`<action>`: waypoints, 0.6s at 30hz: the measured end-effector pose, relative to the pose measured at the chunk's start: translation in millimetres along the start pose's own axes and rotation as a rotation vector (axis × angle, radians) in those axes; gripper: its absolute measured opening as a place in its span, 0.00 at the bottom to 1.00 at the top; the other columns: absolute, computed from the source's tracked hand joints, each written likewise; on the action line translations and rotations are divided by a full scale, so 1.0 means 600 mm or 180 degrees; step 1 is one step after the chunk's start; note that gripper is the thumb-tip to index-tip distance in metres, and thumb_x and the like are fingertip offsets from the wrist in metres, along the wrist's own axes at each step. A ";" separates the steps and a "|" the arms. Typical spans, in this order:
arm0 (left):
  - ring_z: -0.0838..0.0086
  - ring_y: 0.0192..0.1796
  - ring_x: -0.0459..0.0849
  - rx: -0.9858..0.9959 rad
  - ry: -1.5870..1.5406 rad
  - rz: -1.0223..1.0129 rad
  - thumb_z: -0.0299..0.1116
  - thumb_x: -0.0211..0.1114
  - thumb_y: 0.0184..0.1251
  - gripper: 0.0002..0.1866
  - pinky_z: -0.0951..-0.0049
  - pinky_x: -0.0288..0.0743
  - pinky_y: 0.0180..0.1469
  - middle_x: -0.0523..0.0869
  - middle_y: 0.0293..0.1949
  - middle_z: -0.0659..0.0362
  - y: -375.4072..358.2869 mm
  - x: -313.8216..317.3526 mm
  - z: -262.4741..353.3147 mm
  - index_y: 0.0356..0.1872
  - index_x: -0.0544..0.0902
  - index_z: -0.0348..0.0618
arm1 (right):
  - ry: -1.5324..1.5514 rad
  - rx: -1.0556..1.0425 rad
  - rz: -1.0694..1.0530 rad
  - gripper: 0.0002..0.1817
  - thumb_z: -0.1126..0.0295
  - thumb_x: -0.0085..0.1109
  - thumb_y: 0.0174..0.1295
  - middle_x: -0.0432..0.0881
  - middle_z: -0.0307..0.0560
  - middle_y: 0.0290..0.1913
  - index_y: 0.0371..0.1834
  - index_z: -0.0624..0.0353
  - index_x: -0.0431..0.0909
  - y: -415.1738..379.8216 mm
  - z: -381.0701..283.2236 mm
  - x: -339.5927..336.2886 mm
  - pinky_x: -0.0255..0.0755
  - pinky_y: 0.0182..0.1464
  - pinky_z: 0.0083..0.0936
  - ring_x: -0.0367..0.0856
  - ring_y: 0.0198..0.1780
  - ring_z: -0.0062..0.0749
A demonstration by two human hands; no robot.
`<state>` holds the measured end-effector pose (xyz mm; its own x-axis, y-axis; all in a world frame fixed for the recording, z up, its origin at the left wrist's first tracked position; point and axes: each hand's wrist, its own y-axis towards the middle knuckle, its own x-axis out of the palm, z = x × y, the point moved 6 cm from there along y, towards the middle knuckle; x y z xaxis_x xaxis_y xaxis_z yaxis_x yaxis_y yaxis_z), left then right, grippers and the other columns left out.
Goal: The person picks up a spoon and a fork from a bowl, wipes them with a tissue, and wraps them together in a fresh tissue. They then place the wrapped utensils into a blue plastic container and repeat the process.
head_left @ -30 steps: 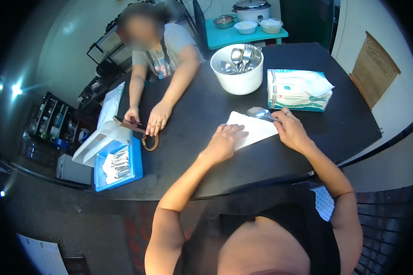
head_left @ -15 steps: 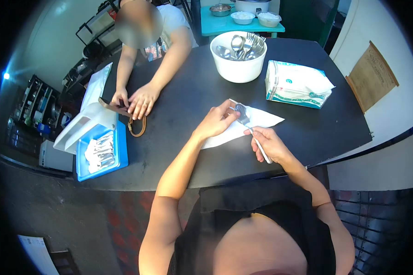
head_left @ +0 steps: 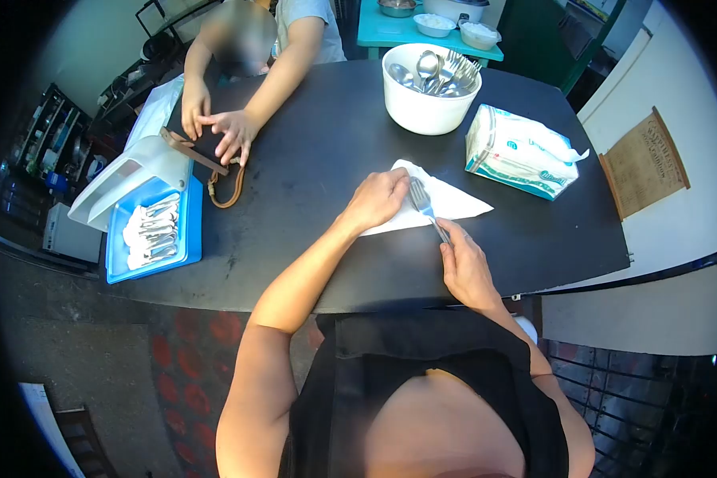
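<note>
A white paper napkin (head_left: 458, 205) lies on the dark table in front of me. My left hand (head_left: 378, 199) rests at its left side with curled fingers, apparently gripping its edge; the fingertips are partly hidden. Over the napkin is a metal fork (head_left: 420, 193), tines pointing away from me and to the left. Its handle is held in my right hand (head_left: 464, 263), between thumb and fingers. Beyond the napkin stands a white bowl (head_left: 422, 111) of loose spoons and forks (head_left: 448, 73). A pack of tissues (head_left: 522, 151) sits to its right.
On the left, a blue tray (head_left: 191, 243) with a white lid (head_left: 127, 179) holds several wrapped utensil sets (head_left: 153, 231). Across the table, another person's hands (head_left: 233, 131) are near a phone-like object (head_left: 193, 151) with a brown strap (head_left: 229, 191). A teal table (head_left: 386, 32) stands behind.
My left hand has come off the utensil's head and moved onto the napkin's left side. The fork is now lower over the napkin, tines visible. The other person's hands have lifted off the phone-like object.
</note>
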<state>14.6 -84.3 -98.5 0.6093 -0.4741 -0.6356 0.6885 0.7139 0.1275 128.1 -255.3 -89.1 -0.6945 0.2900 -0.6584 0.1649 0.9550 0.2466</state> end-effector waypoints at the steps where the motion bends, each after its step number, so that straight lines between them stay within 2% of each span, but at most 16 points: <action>1: 0.61 0.30 0.83 0.0086 0.0010 0.0066 0.30 0.51 0.69 0.11 0.58 0.75 0.40 0.84 0.29 0.47 0.001 -0.003 -0.001 0.42 0.80 0.35 | -0.0123 -0.0083 0.0026 0.23 0.79 0.50 0.67 0.79 0.66 0.51 0.66 0.60 0.68 0.000 -0.004 0.000 0.74 0.50 0.49 0.80 0.48 0.65; 2: 0.61 0.30 0.83 0.0090 0.0036 0.0060 0.30 0.51 0.69 0.11 0.58 0.75 0.40 0.84 0.29 0.47 0.002 -0.001 -0.006 0.42 0.80 0.35 | -0.0102 -0.0087 0.0043 0.23 0.79 0.50 0.67 0.79 0.66 0.51 0.66 0.60 0.68 -0.001 -0.005 0.002 0.74 0.50 0.49 0.80 0.48 0.65; 4: 0.57 0.36 0.87 0.0168 -0.0250 0.0166 0.23 0.47 0.63 0.15 0.58 0.78 0.46 0.87 0.37 0.45 0.004 0.000 -0.012 0.46 0.79 0.34 | -0.0305 0.0055 -0.0203 0.25 0.78 0.50 0.66 0.78 0.65 0.47 0.68 0.58 0.67 -0.005 -0.001 0.013 0.75 0.47 0.52 0.81 0.44 0.66; 8: 0.58 0.37 0.87 0.0303 -0.0116 0.0199 0.21 0.45 0.61 0.16 0.59 0.78 0.49 0.87 0.43 0.44 -0.002 -0.006 0.006 0.47 0.79 0.34 | -0.0365 0.0126 -0.0389 0.26 0.77 0.50 0.65 0.78 0.65 0.45 0.68 0.60 0.67 -0.012 -0.004 0.030 0.76 0.44 0.54 0.81 0.41 0.65; 10: 0.47 0.55 0.83 0.0099 -0.0248 0.0082 0.22 0.48 0.65 0.14 0.55 0.74 0.59 0.86 0.48 0.42 0.000 -0.007 0.003 0.48 0.78 0.36 | -0.0409 0.0045 -0.0352 0.28 0.77 0.50 0.64 0.78 0.66 0.46 0.70 0.62 0.66 -0.014 -0.001 0.038 0.77 0.43 0.54 0.82 0.39 0.66; 14: 0.46 0.53 0.84 0.0054 -0.0120 0.0146 0.22 0.51 0.64 0.13 0.55 0.74 0.59 0.87 0.46 0.42 0.004 -0.008 0.003 0.48 0.78 0.34 | -0.0658 0.0189 -0.0677 0.30 0.77 0.51 0.62 0.78 0.68 0.45 0.71 0.65 0.64 -0.015 -0.010 0.035 0.78 0.43 0.53 0.83 0.38 0.66; 16: 0.57 0.41 0.86 0.0128 0.0076 0.0260 0.21 0.56 0.62 0.15 0.58 0.77 0.50 0.85 0.44 0.45 0.001 -0.013 0.009 0.50 0.79 0.36 | -0.0827 0.0146 -0.0818 0.32 0.77 0.53 0.61 0.80 0.69 0.42 0.72 0.68 0.63 -0.014 -0.012 0.038 0.79 0.43 0.52 0.84 0.38 0.64; 17: 0.57 0.41 0.86 0.0132 0.0108 0.0277 0.21 0.56 0.62 0.15 0.58 0.77 0.50 0.85 0.44 0.45 0.001 -0.011 0.012 0.50 0.79 0.36 | -0.0810 0.0118 -0.0805 0.32 0.77 0.53 0.61 0.80 0.69 0.42 0.72 0.68 0.63 -0.013 -0.014 0.037 0.79 0.43 0.52 0.84 0.38 0.64; 18: 0.56 0.44 0.85 0.0236 0.0281 0.0548 0.22 0.60 0.61 0.17 0.58 0.77 0.52 0.83 0.47 0.45 0.002 -0.014 0.018 0.52 0.78 0.36 | -0.0819 0.0090 -0.0813 0.32 0.77 0.53 0.60 0.81 0.69 0.40 0.71 0.70 0.64 -0.012 -0.015 0.036 0.80 0.42 0.51 0.85 0.37 0.63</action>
<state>14.5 -85.2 -84.6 0.6860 -0.2989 -0.6634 0.6062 0.7391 0.2938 105.6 -256.1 -98.9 -0.5174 0.0448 -0.8546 0.0307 0.9990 0.0337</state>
